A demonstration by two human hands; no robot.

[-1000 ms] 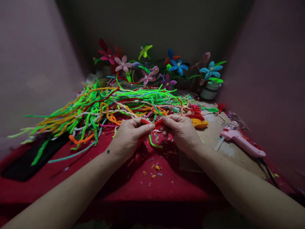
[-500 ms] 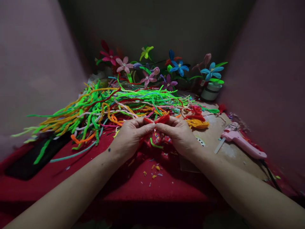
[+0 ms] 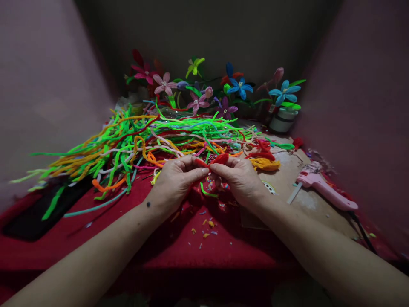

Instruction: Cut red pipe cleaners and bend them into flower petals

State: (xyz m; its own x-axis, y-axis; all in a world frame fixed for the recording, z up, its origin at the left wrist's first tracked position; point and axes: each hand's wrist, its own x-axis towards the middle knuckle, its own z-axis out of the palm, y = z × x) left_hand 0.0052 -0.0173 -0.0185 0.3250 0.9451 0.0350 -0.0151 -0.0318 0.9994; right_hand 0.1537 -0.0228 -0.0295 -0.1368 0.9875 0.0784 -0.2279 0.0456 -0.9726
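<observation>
The red-covered desk [image 3: 223, 258] is standing in a dim corner between mauve walls [image 3: 47, 85]. Above its middle you are holding a red fuzzy piece [image 3: 221, 159], your left hand [image 3: 174, 177] and right hand [image 3: 241, 177] both pinching it, thumb tips almost meeting. Your fingers are covering part of it, so it may be one length or two. Below, a short green strip [image 3: 209, 194] and small scraps [image 3: 206, 224] are lying on the desk. Beyond your hands, a tangled heap of fuzzy stems [image 3: 128, 138] is spreading toward the left, one green stem crossing a flat black object [image 3: 25, 221]. To the right, a yellow-orange bundle [image 3: 266, 165] and red loops [image 3: 262, 149] are resting near a cardboard sheet [image 3: 306, 209], where a pink glue gun [image 3: 329, 192] is lying. At the back, fuzzy flowers [image 3: 240, 88] are standing, a light-blue one rising by a jar [image 3: 283, 121].
</observation>
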